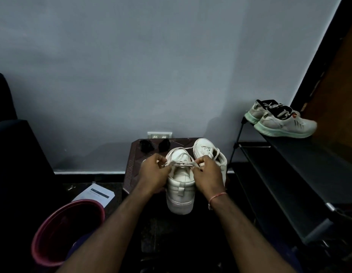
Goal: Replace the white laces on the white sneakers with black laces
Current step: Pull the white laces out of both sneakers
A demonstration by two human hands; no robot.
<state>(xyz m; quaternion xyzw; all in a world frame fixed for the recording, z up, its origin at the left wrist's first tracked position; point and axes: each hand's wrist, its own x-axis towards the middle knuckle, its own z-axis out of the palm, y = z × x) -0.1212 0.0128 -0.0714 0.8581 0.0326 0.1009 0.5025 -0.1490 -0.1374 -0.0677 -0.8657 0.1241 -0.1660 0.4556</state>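
Observation:
A white sneaker (180,191) stands heel toward me on a small dark brown table (134,168). My left hand (154,174) pinches its white lace (181,164) on the left side, and my right hand (207,175) pinches the same lace on the right, pulling it taut across the shoe's opening. The second white sneaker (205,150) sits just behind to the right, still laced in white. Two bundles of black laces (146,145) lie at the table's far left corner, the other bundle (164,144) beside it.
A pink bucket (65,229) stands on the floor at lower left, with papers (94,195) behind it. A black shoe rack (289,174) on the right carries a pair of grey-green running shoes (281,121). A grey wall with a socket (159,134) is behind the table.

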